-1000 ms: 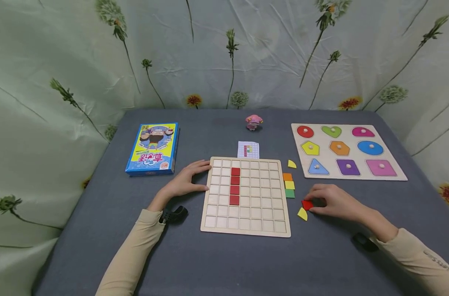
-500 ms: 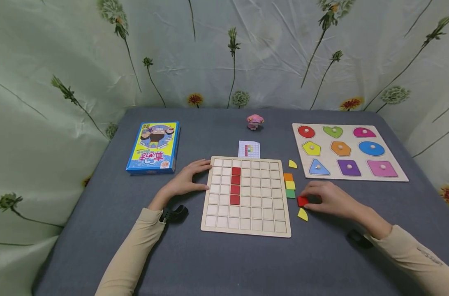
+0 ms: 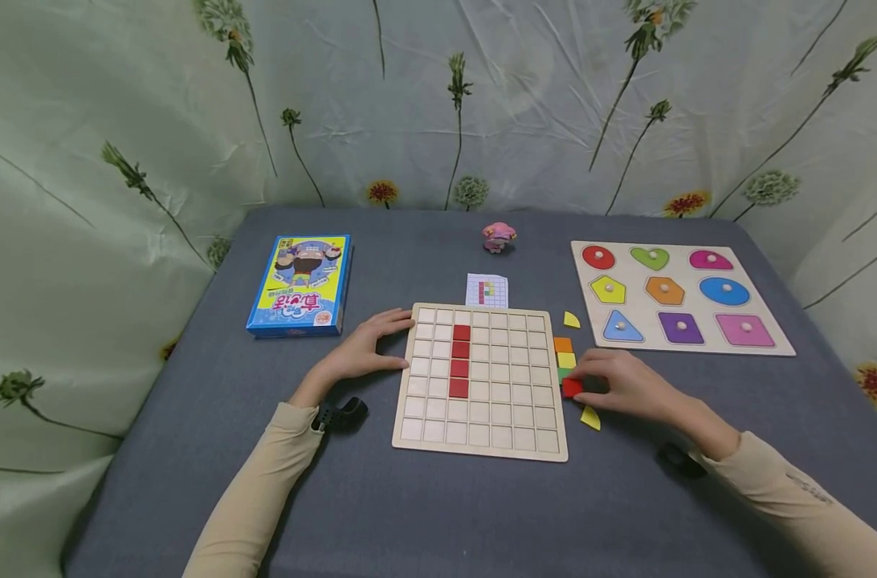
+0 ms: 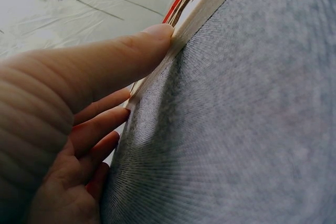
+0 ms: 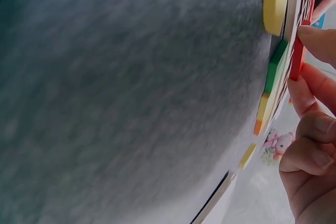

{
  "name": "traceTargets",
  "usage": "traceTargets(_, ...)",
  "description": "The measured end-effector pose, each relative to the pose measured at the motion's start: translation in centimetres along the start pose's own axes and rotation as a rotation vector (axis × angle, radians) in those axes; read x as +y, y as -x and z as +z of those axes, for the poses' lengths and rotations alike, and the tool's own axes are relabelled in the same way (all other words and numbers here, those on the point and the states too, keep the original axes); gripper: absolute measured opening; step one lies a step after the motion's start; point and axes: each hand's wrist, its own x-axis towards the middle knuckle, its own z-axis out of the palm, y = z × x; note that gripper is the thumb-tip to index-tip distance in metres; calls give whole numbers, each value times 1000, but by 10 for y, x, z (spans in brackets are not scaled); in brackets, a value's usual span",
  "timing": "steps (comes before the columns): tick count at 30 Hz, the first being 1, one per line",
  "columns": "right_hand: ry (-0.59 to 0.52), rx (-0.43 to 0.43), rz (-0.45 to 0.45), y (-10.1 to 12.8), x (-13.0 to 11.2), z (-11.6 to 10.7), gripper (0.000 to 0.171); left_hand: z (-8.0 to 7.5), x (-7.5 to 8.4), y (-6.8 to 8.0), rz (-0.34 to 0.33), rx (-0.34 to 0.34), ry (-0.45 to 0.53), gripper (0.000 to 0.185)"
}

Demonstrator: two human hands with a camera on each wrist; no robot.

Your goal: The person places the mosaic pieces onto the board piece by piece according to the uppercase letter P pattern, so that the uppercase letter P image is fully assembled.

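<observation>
A wooden grid board (image 3: 482, 433) lies in the middle of the grey table, with a column of red tiles (image 3: 460, 361) in its third column. My left hand (image 3: 369, 349) rests flat against the board's left edge (image 4: 178, 35), fingers straight. My right hand (image 3: 615, 385) pinches a red square tile (image 3: 572, 388) just off the board's right edge; the right wrist view shows the red tile (image 5: 297, 56) held between fingertips. Orange (image 3: 562, 344), yellow (image 3: 566, 360) and green (image 5: 275, 66) tiles lie in a row beside the board.
Two yellow quarter-round pieces (image 3: 590, 417) (image 3: 570, 320) lie right of the board. A pattern card (image 3: 486, 290) and a pink figurine (image 3: 499, 238) sit behind it. A blue box (image 3: 301, 285) lies at the left, a shape-peg puzzle (image 3: 771, 345) at the right.
My right hand has slid left with the red tile, from beside the yellow quarter-round piece to the board's right edge by the green tile. The left hand has stayed put.
</observation>
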Motion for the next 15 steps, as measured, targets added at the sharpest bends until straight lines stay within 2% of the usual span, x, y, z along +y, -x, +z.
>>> traceTargets(15, 7, -19, -30, -17, -16, 10, 25, 0, -1, -1, 1, 1, -1, 69)
